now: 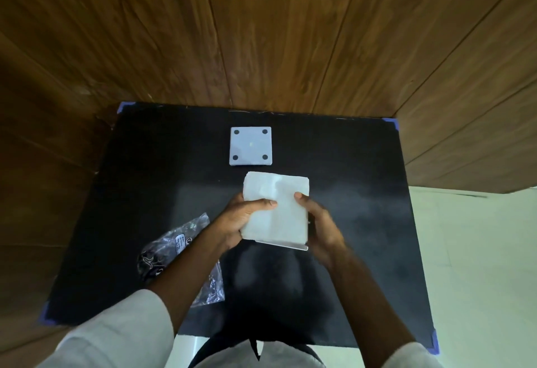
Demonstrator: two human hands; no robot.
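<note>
While both hands grip it, left hand (241, 219) and right hand (319, 228), I see the white cloth (279, 207) over a flat plate (290, 245) at frame centre.

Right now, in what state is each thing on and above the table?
left hand, grips white wrapping, thumb on top.
right hand, grips its other side.
white wrapping, held over black table, covers thin plate.
thin plate, only lower edge shows.
square plate, flat on table, untouched.
plastic bag, crumpled, lying under left forearm.
</note>
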